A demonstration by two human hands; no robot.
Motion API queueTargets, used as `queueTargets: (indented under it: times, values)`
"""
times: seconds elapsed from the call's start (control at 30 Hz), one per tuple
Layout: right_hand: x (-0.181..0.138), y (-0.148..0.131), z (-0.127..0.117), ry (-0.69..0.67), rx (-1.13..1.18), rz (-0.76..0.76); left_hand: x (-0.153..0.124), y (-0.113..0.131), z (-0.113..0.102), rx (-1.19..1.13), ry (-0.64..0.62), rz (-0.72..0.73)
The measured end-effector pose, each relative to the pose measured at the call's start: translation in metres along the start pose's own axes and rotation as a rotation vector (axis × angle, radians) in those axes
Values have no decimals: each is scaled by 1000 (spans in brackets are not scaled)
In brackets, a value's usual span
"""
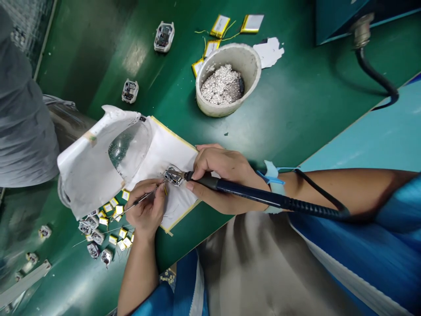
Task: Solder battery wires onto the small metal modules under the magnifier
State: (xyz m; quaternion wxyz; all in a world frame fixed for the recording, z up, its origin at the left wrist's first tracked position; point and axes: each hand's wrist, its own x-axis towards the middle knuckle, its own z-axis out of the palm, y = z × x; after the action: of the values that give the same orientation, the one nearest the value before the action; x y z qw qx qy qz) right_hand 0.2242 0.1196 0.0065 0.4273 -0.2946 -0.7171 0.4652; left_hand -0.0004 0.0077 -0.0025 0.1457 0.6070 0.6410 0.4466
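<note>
My right hand (pixel 230 171) is closed round a soldering iron (pixel 250 193), whose dark handle and cable run back along my forearm. Its tip reaches a small watch-like device with an exposed circuit board (pixel 173 176), lying on a white sheet (pixel 177 153). Between the fingers of my left hand (pixel 144 208) is a pair of thin metal tweezers (pixel 142 199), pointing at the near-left edge of the same device. Fingers and tools partly hide the device. A wrist strap (pixel 276 184) circles my right wrist.
A round tub of silvery solder bits (pixel 226 81) stands beyond my hands, beside several yellow-edged batteries (pixel 219 25). At left is a white hood with a clear window (pixel 105 153); devices and small batteries (pixel 119 210) cluster below it. Another person's grey sleeve (pixel 26 114) is at far left.
</note>
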Motion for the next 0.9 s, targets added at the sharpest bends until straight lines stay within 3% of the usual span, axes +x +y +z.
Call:
queueTargets:
  times: [0.13, 0.43, 0.9]
  values:
    - [-1, 1, 1, -31, -5, -18, -2, -5, 3, 75, 53, 15]
    - [-4, 5, 3, -48, -46, -38, -4, -7, 4, 138, 44, 28]
    - [-4, 4, 3, -56, -55, -48, -3, -7, 8, 97, 93, 65]
